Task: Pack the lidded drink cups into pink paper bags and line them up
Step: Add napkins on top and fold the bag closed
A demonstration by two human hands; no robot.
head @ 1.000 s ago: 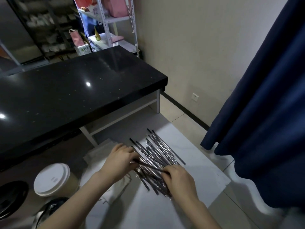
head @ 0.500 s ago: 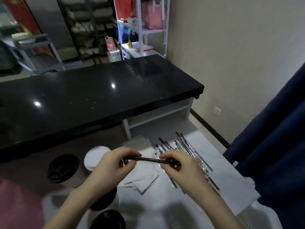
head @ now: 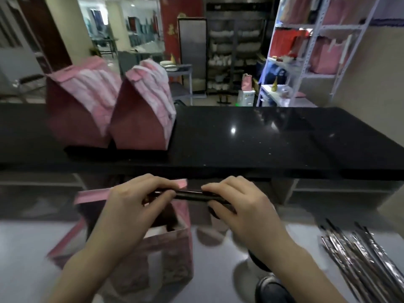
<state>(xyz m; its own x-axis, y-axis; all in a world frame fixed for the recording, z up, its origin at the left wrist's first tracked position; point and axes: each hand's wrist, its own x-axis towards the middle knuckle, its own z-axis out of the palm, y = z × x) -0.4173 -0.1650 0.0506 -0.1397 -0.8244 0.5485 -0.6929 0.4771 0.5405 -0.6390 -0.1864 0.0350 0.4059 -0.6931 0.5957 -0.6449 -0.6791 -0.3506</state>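
Note:
My left hand [head: 131, 206] and my right hand [head: 242, 206] hold the two ends of one dark wrapped straw [head: 190, 195], level, just above an open pink paper bag [head: 166, 248] on the white lower surface. The bag's inside is dark and partly hidden by my left hand. Two folded-shut pink bags [head: 80, 108] [head: 142, 114] stand side by side on the black counter [head: 262, 138]. A dark-lidded cup [head: 271, 289] shows below my right wrist, mostly hidden.
A pile of several wrapped straws [head: 360, 254] lies at the right on the white surface [head: 26, 248]. Beyond the counter stand a white metal shelf [head: 323, 51] with pink bags and a dark rack of dishes [head: 231, 57].
The view has swung left and up, bringing the pink bags into sight. Both hands carried the single straw from the straw pile to above the open bag.

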